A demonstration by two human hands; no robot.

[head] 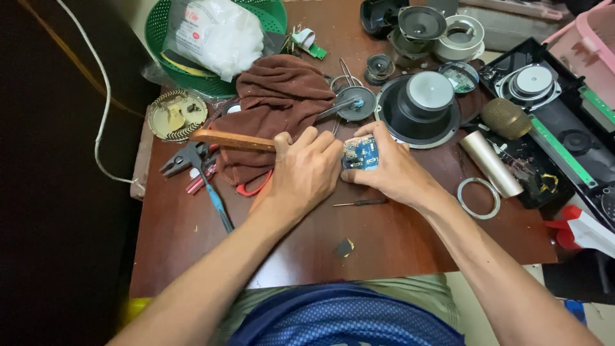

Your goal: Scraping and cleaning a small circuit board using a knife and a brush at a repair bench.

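Head view looks down on a brown wooden table (pixel 384 243) whose near edge runs just above the person's lap, with a bare stretch of wood between that edge and the hands. The left hand (pixel 304 172) is curled closed around a wooden handle (pixel 232 141) that juts out to the left over a brown cloth (pixel 277 96); the tool's head is hidden under the fingers. The right hand (pixel 392 168) pinches a small blue circuit board (pixel 360 153) at the table's middle, fingers partly closed on its edges, the two hands touching. Just behind the board sits a large black speaker (pixel 419 106); a silver tube (pixel 490 163) and a metal ring (pixel 478 197) lie to the right, pliers (pixel 186 157) to the left. A green basket (pixel 211 38) and a pink bin (pixel 586 41) are cut off by the frame. The room at left is too dark to make out, save for a white cable (pixel 102 96).
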